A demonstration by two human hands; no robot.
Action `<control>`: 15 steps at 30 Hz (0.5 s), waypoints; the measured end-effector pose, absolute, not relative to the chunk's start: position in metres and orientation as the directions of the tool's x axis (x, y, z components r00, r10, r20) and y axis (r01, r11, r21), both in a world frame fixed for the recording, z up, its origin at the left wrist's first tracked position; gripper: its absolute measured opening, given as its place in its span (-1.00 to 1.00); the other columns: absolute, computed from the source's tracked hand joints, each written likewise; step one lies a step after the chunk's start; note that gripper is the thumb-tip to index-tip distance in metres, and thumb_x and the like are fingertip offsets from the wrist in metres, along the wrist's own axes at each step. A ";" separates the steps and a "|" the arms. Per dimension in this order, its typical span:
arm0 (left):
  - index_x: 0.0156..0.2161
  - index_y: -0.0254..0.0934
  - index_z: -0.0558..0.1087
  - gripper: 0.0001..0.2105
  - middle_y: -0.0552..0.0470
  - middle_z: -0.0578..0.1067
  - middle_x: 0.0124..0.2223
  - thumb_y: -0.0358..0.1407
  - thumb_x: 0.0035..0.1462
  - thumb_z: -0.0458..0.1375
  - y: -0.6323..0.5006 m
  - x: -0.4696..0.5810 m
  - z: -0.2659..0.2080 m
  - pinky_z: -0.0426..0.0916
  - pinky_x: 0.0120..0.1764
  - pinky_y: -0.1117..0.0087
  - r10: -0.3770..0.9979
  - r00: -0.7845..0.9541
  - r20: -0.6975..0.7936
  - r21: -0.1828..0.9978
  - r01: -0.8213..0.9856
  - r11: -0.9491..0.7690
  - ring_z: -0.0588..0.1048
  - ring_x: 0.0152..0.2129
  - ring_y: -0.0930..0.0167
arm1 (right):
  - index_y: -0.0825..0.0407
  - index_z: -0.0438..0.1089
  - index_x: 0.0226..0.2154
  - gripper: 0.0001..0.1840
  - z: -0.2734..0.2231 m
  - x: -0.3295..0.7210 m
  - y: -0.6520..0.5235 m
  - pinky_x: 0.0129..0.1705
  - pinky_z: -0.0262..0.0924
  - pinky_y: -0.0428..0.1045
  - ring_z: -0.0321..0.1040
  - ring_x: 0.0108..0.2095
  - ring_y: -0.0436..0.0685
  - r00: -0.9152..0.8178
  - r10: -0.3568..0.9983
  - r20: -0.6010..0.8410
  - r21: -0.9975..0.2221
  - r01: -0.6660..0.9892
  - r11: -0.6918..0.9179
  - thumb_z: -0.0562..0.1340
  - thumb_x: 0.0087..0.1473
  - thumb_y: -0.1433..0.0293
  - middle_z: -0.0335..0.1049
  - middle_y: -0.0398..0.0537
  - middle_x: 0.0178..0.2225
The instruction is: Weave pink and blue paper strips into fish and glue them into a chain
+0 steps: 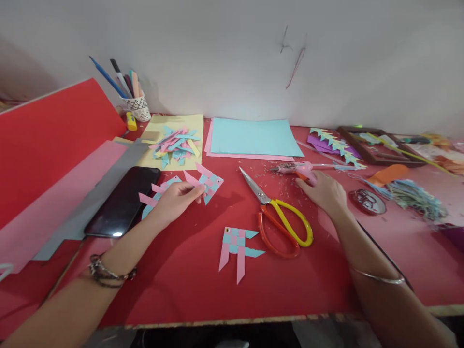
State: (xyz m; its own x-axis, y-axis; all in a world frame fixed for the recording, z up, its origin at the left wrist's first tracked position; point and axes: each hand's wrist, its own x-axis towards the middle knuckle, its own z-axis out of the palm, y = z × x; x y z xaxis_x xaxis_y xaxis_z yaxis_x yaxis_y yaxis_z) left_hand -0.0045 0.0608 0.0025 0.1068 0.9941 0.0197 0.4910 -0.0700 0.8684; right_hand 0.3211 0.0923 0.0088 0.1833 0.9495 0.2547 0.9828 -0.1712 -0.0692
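Note:
My left hand [177, 200] pinches a pink and blue woven paper fish [213, 182] with a small eye, just above the table. Partly hidden behind that hand lies a second woven fish [157, 193]. My right hand [324, 193] is closed on the handle of a pink glue gun [295, 167], which rests on the table with its nozzle pointing left. A third paper fish [237, 240] lies flat nearer the front edge. Between my hands are open scissors [266, 199] with one red and one yellow handle loop.
Cut paper strips [177, 145] are heaped on a yellow sheet [152, 126]. Behind are stacked blue and pink sheets [253, 137]. A black phone [123, 203] and pen cup [139, 107] stand left. At right are a round dish [368, 202], tassels [416, 198] and a brown frame [402, 155].

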 end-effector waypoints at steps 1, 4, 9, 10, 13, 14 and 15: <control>-0.69 -0.25 0.28 -0.66 0.06 0.43 -0.59 -0.11 -0.01 0.02 0.060 -0.004 0.002 0.32 -0.39 0.40 0.993 0.116 0.012 0.886 0.458 -0.064 0.44 -0.52 0.41 | 0.01 0.28 -0.46 -0.68 0.009 0.321 0.092 -0.55 0.05 -0.01 0.35 -0.39 0.25 0.173 0.952 0.254 -0.055 0.985 -0.164 0.04 -0.08 0.11 0.42 0.07 -0.40; -0.68 -0.25 0.30 -0.66 0.05 0.45 -0.58 -0.11 -0.01 0.04 0.059 -0.002 0.002 0.32 -0.36 0.39 0.993 0.121 0.014 0.908 0.414 -0.063 0.44 -0.49 0.40 | 0.04 0.30 -0.42 -0.64 0.010 0.321 0.092 -0.51 0.08 0.01 0.35 -0.34 0.27 0.153 0.960 0.236 -0.022 0.988 -0.152 0.03 -0.05 0.10 0.42 0.10 -0.37; -0.64 -0.26 0.35 -0.67 0.07 0.40 -0.62 -0.07 -0.04 0.04 0.058 -0.001 0.000 0.29 -0.45 0.40 0.996 0.085 0.010 0.912 0.409 -0.044 0.39 -0.57 0.42 | 0.08 0.31 -0.38 -0.60 0.014 0.318 0.090 -0.46 0.11 0.02 0.35 -0.29 0.28 0.159 0.968 0.193 0.023 0.986 -0.166 0.02 -0.03 0.08 0.42 0.11 -0.33; -0.62 -0.26 0.36 -0.68 0.08 0.39 -0.63 -0.06 -0.05 0.04 0.058 0.000 0.000 0.28 -0.46 0.40 0.997 0.080 0.007 0.914 0.403 -0.039 0.38 -0.58 0.43 | 0.08 0.32 -0.37 -0.58 0.015 0.317 0.090 -0.45 0.11 0.02 0.35 -0.28 0.29 0.161 0.970 0.182 0.036 0.985 -0.170 0.02 -0.02 0.08 0.42 0.12 -0.31; -0.62 -0.26 0.34 -0.68 0.10 0.35 -0.64 -0.05 -0.06 0.02 0.058 0.002 0.000 0.25 -0.45 0.41 0.998 0.054 -0.009 0.924 0.381 -0.013 0.36 -0.58 0.43 | 0.09 0.33 -0.32 -0.56 0.018 0.314 0.088 -0.44 0.10 0.01 0.35 -0.24 0.28 0.187 0.970 0.153 0.068 0.978 -0.199 0.01 -0.01 0.07 0.41 0.11 -0.27; -0.64 -0.25 0.32 -0.67 0.10 0.35 -0.63 -0.05 -0.06 0.02 0.058 0.002 0.000 0.24 -0.44 0.41 0.999 0.045 -0.016 0.927 0.375 -0.002 0.36 -0.57 0.43 | 0.08 0.33 -0.32 -0.55 0.019 0.312 0.088 -0.44 0.09 0.00 0.35 -0.24 0.28 0.207 0.969 0.137 0.072 0.973 -0.218 0.00 0.00 0.07 0.41 0.10 -0.26; -0.66 -0.25 0.29 -0.66 0.09 0.35 -0.62 -0.04 -0.06 0.02 0.058 0.003 0.000 0.24 -0.43 0.41 0.999 0.040 -0.022 0.930 0.367 0.006 0.36 -0.55 0.42 | 0.08 0.34 -0.32 -0.55 0.020 0.311 0.088 -0.44 0.09 0.00 0.35 -0.23 0.27 0.226 0.966 0.121 0.072 0.969 -0.236 -0.01 0.01 0.08 0.41 0.10 -0.26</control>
